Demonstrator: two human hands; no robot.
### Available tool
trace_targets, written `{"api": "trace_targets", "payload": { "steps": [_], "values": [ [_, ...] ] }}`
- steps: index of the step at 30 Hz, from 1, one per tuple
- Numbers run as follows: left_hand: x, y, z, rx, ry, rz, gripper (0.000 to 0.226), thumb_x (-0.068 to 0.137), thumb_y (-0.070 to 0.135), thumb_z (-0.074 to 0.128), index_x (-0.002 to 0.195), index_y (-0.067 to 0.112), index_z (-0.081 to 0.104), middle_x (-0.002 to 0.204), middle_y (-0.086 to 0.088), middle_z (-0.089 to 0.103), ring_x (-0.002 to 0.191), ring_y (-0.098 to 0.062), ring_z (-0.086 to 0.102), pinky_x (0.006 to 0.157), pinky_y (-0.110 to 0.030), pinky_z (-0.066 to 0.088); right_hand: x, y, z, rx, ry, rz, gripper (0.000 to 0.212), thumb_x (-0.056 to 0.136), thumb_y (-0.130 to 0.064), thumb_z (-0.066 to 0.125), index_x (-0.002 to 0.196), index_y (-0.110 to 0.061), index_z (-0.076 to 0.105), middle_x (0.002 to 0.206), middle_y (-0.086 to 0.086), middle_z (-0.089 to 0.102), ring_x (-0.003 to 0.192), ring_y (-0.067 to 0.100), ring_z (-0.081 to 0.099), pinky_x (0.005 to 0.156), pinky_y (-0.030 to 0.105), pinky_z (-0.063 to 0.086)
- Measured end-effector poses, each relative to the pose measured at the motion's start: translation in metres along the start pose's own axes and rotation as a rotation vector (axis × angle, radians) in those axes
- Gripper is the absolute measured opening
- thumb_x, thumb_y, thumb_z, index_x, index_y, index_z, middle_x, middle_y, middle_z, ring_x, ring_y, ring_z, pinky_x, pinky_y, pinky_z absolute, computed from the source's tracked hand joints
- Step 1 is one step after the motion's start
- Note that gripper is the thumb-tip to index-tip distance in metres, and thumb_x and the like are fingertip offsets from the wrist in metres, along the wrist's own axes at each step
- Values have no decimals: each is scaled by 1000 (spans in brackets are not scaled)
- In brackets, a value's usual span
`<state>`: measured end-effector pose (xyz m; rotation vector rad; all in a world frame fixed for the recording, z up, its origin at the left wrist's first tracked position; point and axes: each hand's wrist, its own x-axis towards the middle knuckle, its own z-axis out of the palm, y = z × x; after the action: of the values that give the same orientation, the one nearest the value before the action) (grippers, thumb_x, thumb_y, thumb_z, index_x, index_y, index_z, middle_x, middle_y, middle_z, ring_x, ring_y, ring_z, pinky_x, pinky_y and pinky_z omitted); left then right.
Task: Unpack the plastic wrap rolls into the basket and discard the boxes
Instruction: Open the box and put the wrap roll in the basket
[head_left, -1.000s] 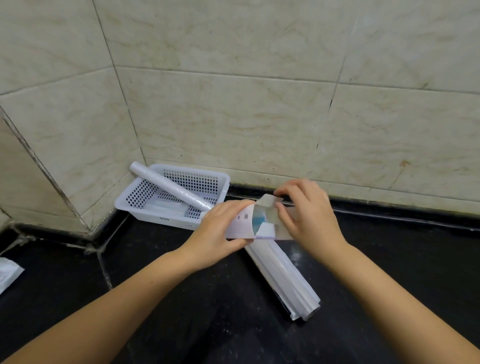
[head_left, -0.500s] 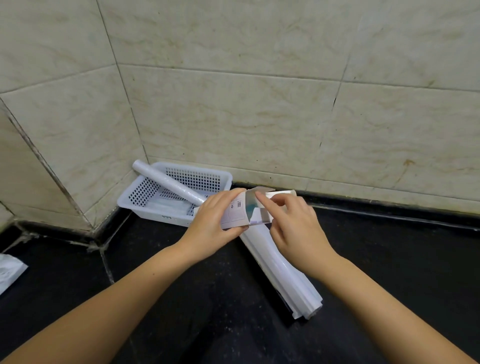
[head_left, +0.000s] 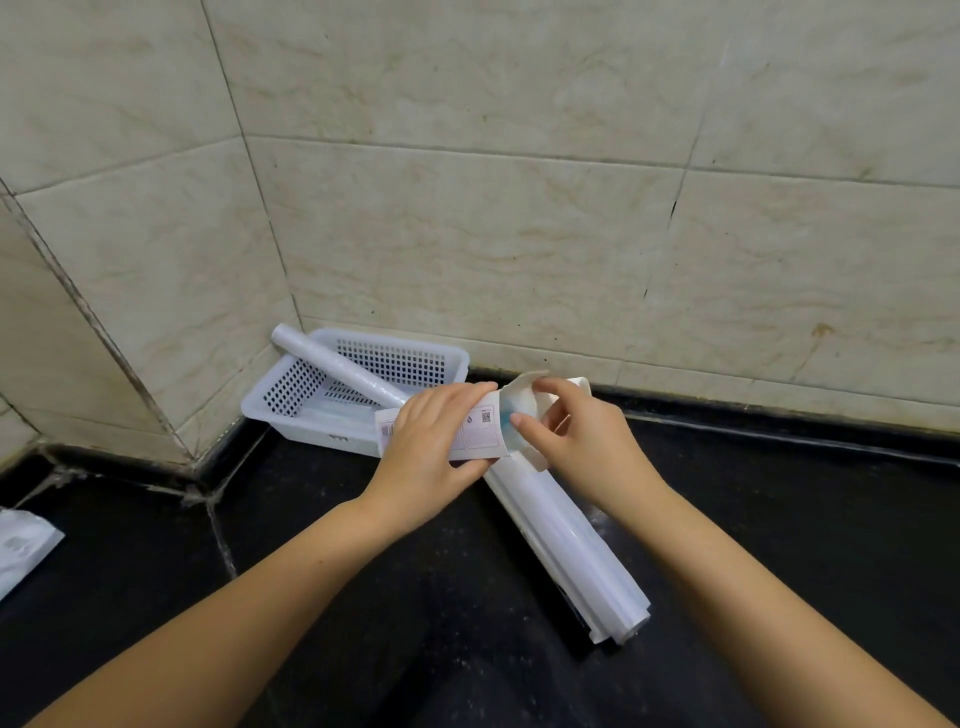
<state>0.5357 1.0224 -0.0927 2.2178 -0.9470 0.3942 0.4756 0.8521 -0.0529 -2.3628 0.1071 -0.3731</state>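
My left hand (head_left: 428, 447) grips a long white box (head_left: 478, 431) around its middle and holds it above the black counter. The box's right end is open, flaps spread. My right hand (head_left: 582, 447) is at that opening, with its fingers on the top flap and its thumb at the blue inside. A white perforated basket (head_left: 363, 364) sits in the corner behind, with one plastic wrap roll (head_left: 337, 366) leaning across it. A second white box (head_left: 561, 540) lies diagonally on the counter below my hands, a roll end showing at its near end.
Tiled walls meet in a corner just behind the basket. A white packet (head_left: 21, 545) lies at the far left edge of the black counter (head_left: 363, 597).
My right hand has gone from pulling the end flap to reaching into the box's open end. The box has tilted slightly and shifted a little to the left.
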Motion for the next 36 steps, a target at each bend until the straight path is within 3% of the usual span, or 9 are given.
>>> {"api": "trace_targets", "payload": {
  "steps": [5, 8, 10, 15, 20, 24, 29, 32, 36],
  "values": [
    [0, 7, 5, 120, 76, 49, 57, 75, 31, 67, 126, 26, 44, 121, 5, 56, 113, -13, 46, 100, -31, 33, 1, -3, 8, 145, 91, 56, 33, 78, -31, 67, 108, -23, 55, 81, -10, 58, 78, 8, 58, 69, 28, 53],
    [2, 8, 7, 151, 117, -3, 56, 75, 30, 68, 126, 23, 47, 120, 0, 56, 113, -18, 48, 100, -33, 33, -4, -6, 16, 227, 143, 35, 48, 77, -23, 69, 120, -21, 48, 105, -9, 59, 96, 7, 57, 80, 20, 47],
    [3, 7, 8, 167, 118, -23, 54, 76, 29, 67, 126, 21, 49, 119, -2, 57, 111, -21, 49, 99, -35, 35, -3, -8, 18, 242, 138, 26, 44, 78, -19, 69, 118, -17, 50, 110, -10, 58, 99, 4, 55, 78, 9, 42],
    [1, 4, 10, 222, 73, 21, 50, 76, 28, 67, 123, 18, 51, 113, -5, 57, 104, -27, 51, 98, -41, 37, 11, -8, 15, 265, -49, 168, 33, 79, -20, 66, 110, -12, 58, 91, -9, 61, 85, 6, 59, 67, 12, 46],
    [0, 5, 8, 245, 82, 58, 50, 75, 24, 68, 122, 15, 53, 111, -7, 58, 102, -27, 53, 98, -47, 39, 13, -7, 15, 107, -153, 95, 18, 83, -16, 58, 97, -13, 70, 80, 0, 66, 65, 5, 53, 50, 9, 40],
    [2, 5, 9, 232, 70, 55, 54, 74, 26, 69, 124, 16, 51, 112, -7, 58, 104, -26, 51, 100, -48, 38, 16, -2, 19, -51, -156, 53, 21, 85, -17, 56, 65, -14, 63, 67, 1, 49, 60, 13, 40, 51, 22, 30],
    [0, -13, 4, 171, 75, -40, 60, 75, 36, 71, 128, 22, 46, 116, -1, 56, 108, -22, 48, 98, -35, 32, 23, 17, 5, 61, -26, 60, 20, 88, -18, 59, 95, 0, 66, 104, 14, 57, 94, 22, 55, 83, 25, 42],
    [-7, -27, 5, 159, 50, -108, 62, 76, 39, 69, 130, 25, 43, 118, 1, 56, 109, -21, 48, 96, -35, 32, 25, 27, -6, 512, -101, 256, 21, 93, -12, 53, 103, 4, 59, 103, 23, 63, 77, 20, 66, 66, 31, 60],
    [-31, -52, 8, 107, -42, -292, 66, 75, 42, 67, 133, 29, 39, 116, 0, 54, 108, -21, 47, 90, -35, 36, 27, 40, -15, 775, -36, 361, 26, 93, -10, 52, 112, 7, 54, 107, 20, 58, 80, 20, 65, 56, 23, 59]
  ]
}}
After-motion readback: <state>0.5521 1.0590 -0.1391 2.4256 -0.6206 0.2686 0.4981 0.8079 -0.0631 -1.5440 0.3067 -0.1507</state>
